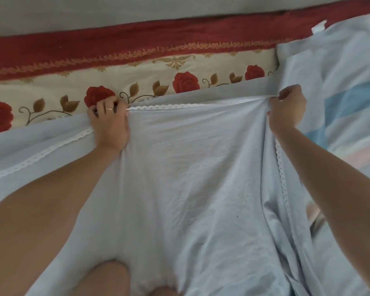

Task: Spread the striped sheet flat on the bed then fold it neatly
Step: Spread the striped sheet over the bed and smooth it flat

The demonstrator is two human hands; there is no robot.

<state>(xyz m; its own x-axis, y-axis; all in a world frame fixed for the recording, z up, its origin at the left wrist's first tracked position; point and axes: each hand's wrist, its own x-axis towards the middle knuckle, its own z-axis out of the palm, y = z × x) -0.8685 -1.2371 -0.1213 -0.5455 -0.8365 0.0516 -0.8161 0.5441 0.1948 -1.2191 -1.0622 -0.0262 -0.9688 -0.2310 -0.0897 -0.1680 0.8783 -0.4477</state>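
Observation:
The sheet is pale blue with a white lace trim along its edge; blue and pink stripes show on its part at the right. It covers most of the bed below me. My left hand, with a ring on one finger, grips the lace edge at the left. My right hand grips the same edge at the right. The stretch of edge between both hands is pulled taut and straight. The cloth hangs down from it in folds toward me.
A cream bed cover with red roses and a dark red border lies under the sheet at the far side. Beyond it runs a grey floor. My knee shows at the bottom.

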